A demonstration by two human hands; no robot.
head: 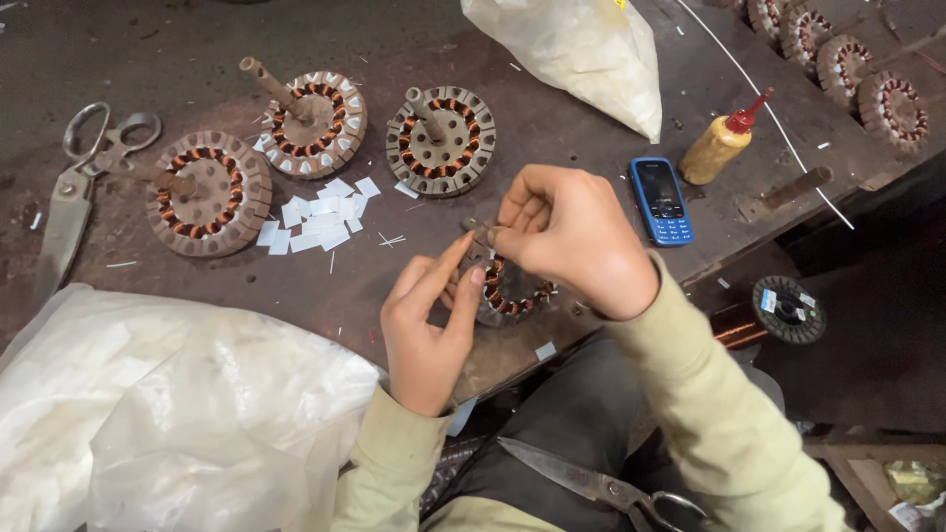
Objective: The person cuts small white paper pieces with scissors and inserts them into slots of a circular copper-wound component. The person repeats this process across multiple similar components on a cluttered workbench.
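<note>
1 view only, head cam, worn by the person, tilted steeply down and forward over the workbench (552, 128). Close range: left hand (424, 330) and right hand (572, 241) sit just below frame centre, forearms entering from the bottom edge. Beyond the grip the bench runs to the top edge; below it, the person's lap. No 2nd view, so no overlap.

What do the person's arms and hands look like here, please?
Both arms wear long, pale yellow-green sleeves with soft folds, reaching the wrists. The left hand and right hand are bare: no gloves, rings, watch or bracelets show. No markings show on the sleeves.
</note>
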